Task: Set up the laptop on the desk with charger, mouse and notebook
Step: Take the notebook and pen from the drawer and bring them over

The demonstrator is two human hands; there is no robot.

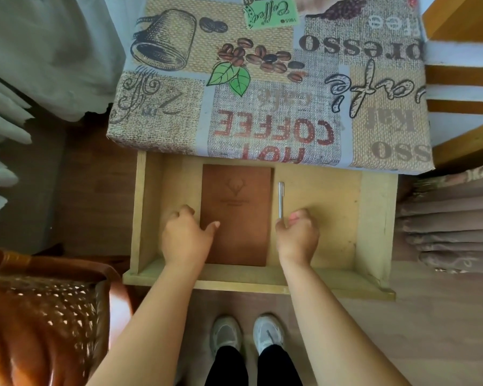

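A brown notebook point(239, 210) lies flat in an open wooden drawer point(374, 224) pulled out from under the desk. My left hand point(186, 238) grips the notebook's left edge, thumb on the cover and fingers curled beside it. A silver pen point(281, 199) lies just right of the notebook. My right hand point(297, 235) is closed around the pen's near end. The desk point(262, 79) above the drawer wears a coffee-print cloth. No laptop, charger or mouse is in view.
A brown woven chair point(45, 316) stands at the lower left. White curtains point(39, 51) hang at the left. Folded brown fabric point(446, 229) sits at the right, with a wooden frame point(463, 20) behind it. My feet stand on the floor below the drawer.
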